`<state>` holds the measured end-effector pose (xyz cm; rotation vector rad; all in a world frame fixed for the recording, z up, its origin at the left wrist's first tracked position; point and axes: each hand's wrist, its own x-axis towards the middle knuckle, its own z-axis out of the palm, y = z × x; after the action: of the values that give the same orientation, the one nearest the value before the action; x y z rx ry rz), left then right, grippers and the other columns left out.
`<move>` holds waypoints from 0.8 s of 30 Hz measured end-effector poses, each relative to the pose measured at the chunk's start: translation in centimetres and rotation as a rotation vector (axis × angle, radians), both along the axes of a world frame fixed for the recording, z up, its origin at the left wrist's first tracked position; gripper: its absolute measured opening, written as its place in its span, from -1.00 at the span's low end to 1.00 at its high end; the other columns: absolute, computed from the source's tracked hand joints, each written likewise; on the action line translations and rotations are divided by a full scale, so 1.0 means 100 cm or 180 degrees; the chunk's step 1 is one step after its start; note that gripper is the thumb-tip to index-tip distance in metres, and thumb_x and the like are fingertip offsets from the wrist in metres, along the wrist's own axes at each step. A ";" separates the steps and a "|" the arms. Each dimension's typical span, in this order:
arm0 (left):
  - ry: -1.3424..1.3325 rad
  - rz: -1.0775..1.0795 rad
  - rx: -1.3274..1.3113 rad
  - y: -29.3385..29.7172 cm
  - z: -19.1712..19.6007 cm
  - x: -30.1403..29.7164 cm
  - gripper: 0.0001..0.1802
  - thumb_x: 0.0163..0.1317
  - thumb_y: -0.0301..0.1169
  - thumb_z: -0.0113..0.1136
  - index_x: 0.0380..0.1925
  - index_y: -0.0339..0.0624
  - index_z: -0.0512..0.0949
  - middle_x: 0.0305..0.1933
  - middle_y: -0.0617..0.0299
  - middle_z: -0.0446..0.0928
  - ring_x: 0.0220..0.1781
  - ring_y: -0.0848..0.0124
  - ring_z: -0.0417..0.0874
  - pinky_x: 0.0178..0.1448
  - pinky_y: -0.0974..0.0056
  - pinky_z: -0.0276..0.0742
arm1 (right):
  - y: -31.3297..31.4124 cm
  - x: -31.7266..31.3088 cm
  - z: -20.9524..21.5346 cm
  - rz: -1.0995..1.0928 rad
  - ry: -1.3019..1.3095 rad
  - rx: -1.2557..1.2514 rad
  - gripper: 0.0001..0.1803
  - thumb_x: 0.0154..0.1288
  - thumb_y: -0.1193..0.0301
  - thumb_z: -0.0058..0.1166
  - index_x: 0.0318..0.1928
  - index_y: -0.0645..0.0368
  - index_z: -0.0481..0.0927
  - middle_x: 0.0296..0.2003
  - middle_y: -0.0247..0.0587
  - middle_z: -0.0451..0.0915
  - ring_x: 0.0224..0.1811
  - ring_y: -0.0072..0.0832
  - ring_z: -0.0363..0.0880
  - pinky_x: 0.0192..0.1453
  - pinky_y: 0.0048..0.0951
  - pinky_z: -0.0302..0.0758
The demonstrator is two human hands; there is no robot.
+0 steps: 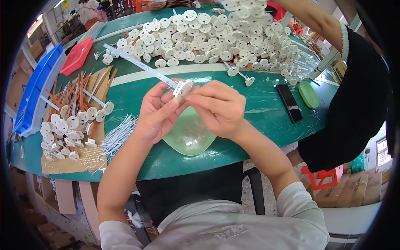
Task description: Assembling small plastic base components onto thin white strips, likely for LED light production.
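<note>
My left hand [153, 116] is closed around a round white plastic cap [183, 89], held over the table. From that cap a narrow, pale LED strip [139, 64] sticks out toward the upper left. My right hand [223, 107] pinches at the cap's right side, thumb and fingertips pressed together. Whatever tiny part may be between those fingertips is hidden. Beneath both hands sits a translucent green bowl [187, 141]; its contents are too blurred to name. A bundle of thin white wires [118, 137] lies left of the bowl, beside my left forearm.
A large heap of white caps [183, 39] covers the table's far side. More capped strips [73, 123] lie on cardboard [79, 166] at left, near a red basket [77, 56] and blue tray [39, 87]. A phone [288, 103], green dish [308, 94] and co-worker's arm [312, 21] are right.
</note>
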<state>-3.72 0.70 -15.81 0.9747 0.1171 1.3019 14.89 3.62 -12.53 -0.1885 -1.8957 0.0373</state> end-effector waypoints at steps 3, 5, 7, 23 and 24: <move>0.0039 -0.0075 0.0065 -0.001 -0.001 0.001 -0.50 0.37 -0.54 0.14 0.29 -0.27 0.31 0.29 -0.05 0.46 0.38 0.19 0.44 0.49 0.07 0.32 | -0.004 0.007 0.002 -0.0007 -0.0087 -0.0358 -0.75 -0.05 0.69 0.33 -0.27 0.26 0.73 -0.36 -0.13 0.70 -0.46 -0.37 0.63 -0.45 -0.51 0.51; 0.0075 -0.0122 0.0078 -0.001 0.002 0.004 -0.50 0.37 -0.54 0.14 0.29 -0.27 0.31 0.30 -0.06 0.45 0.38 0.19 0.44 0.49 0.07 0.31 | -0.007 0.007 0.003 -0.0096 -0.0035 -0.0312 -0.76 -0.05 0.69 0.33 -0.29 0.26 0.73 -0.37 -0.13 0.70 -0.48 -0.38 0.63 -0.47 -0.52 0.51; 0.0026 -0.0059 0.0082 -0.003 0.003 0.007 -0.50 0.37 -0.56 0.13 0.29 -0.27 0.31 0.30 -0.09 0.45 0.35 0.20 0.47 0.47 0.07 0.35 | -0.008 0.005 0.001 -0.0182 0.0016 -0.0273 -0.78 -0.06 0.69 0.33 -0.31 0.27 0.72 -0.39 -0.13 0.70 -0.50 -0.39 0.63 -0.48 -0.52 0.50; -0.0042 0.0767 -0.0493 -0.004 -0.007 0.021 -0.78 0.27 -0.65 0.23 -0.12 -0.22 0.49 -0.04 0.02 0.66 0.04 0.30 0.69 0.29 0.11 0.58 | -0.003 -0.006 -0.013 -0.0856 0.0068 0.0172 -0.82 -0.06 0.69 0.26 -0.37 0.26 0.63 -0.45 -0.18 0.66 -0.56 -0.34 0.59 -0.49 -0.48 0.49; -0.0037 0.0723 -0.0565 -0.001 -0.013 0.017 -0.79 0.27 -0.66 0.22 -0.13 -0.22 0.50 -0.03 0.01 0.66 0.04 0.30 0.69 0.30 0.12 0.57 | -0.003 -0.006 -0.015 -0.0882 0.0044 0.0131 -0.83 -0.05 0.68 0.26 -0.37 0.25 0.63 -0.45 -0.18 0.66 -0.56 -0.33 0.59 -0.49 -0.48 0.49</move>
<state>-2.01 0.58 -17.12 0.8187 0.3371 1.4772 14.26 3.31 -14.01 -0.4199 -1.8396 -0.1874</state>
